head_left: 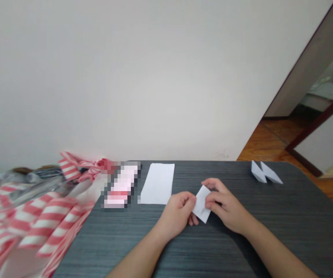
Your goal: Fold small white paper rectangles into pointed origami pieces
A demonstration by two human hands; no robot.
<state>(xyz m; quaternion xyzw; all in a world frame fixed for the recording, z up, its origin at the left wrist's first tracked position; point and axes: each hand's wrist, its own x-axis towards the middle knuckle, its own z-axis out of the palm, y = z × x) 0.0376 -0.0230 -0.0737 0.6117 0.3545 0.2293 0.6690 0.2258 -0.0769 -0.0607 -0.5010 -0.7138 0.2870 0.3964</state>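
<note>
A small folded piece of white paper is held just above the dark grey table, near its middle. My left hand pinches its left edge with curled fingers. My right hand grips its right side, fingers bent over the top corner. Both hands touch the paper and almost meet.
A flat white sheet of paper lies beyond my left hand. A folded white paper shape sits at the table's far right. A blurred pink and white item lies left of the sheet. A red-and-white striped plastic bag covers the left side. A wall stands behind.
</note>
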